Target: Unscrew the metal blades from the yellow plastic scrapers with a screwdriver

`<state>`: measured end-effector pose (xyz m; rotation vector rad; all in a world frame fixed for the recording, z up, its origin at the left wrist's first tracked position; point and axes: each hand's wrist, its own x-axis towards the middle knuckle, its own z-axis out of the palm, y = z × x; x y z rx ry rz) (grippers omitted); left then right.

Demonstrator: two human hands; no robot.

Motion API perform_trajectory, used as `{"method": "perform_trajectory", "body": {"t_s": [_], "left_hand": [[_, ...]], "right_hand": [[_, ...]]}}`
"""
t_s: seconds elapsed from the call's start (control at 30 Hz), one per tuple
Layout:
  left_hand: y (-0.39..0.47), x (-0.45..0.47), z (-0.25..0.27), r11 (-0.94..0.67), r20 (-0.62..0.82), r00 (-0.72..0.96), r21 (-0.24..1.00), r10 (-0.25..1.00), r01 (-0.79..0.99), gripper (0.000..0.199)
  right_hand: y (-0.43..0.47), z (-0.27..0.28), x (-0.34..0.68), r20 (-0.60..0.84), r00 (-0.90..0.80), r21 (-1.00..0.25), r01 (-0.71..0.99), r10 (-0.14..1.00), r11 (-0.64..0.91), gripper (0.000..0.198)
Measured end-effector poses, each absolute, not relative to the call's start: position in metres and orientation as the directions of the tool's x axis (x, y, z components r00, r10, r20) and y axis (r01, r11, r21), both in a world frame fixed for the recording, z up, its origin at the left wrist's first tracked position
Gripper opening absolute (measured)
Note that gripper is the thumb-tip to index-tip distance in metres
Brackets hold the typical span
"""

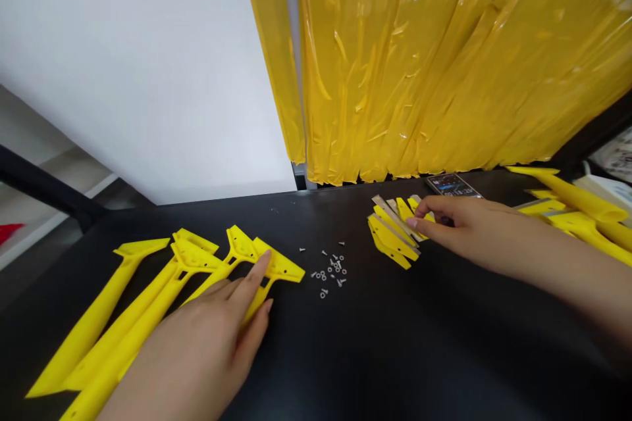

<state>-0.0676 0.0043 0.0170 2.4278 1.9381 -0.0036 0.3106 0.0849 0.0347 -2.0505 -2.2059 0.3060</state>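
Observation:
My left hand is wrapped round the rightmost yellow plastic scraper handle, its index finger stretched along the flared head. More handles of the same kind lie side by side to its left, heads pointing away from me. On the right, my right hand reaches over a small pile of flat yellow plates and thin metal blades. Its thumb and index finger pinch at the pile's right side; exactly which piece lies between them is partly hidden. Loose small screws and nuts are scattered between the two hands.
A phone showing a timer lies behind my right hand. More yellow scrapers are stacked at the far right of the black table. Behind stand a white panel and a wrinkled yellow plastic sheet.

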Motion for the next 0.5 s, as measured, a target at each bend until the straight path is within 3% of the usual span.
{"method": "perform_trajectory", "body": {"t_s": [0.17,0.27,0.43,0.5], "left_hand": [[0.015,-0.077,0.008,-0.318,0.186,0.335,-0.115,0.924,0.941,0.054],[0.024,-0.084,0.001,-0.247,0.261,0.292,-0.193,0.920,0.950,0.055],[0.033,-0.102,-0.003,-0.117,0.094,0.127,-0.104,0.987,0.988,0.061],[0.033,-0.107,0.001,-0.072,0.106,0.082,-0.093,0.991,0.993,0.060]], "right_hand": [[0.083,0.035,0.302,-0.168,-0.080,-0.228,0.973,0.983,0.041,0.045],[0.081,0.037,0.298,-0.202,-0.096,-0.232,0.972,0.975,0.048,0.043],[0.079,0.037,0.298,-0.217,-0.121,-0.252,0.966,0.969,0.064,0.044],[0.080,0.037,0.299,-0.197,-0.112,-0.260,0.964,0.974,0.058,0.046]]}}
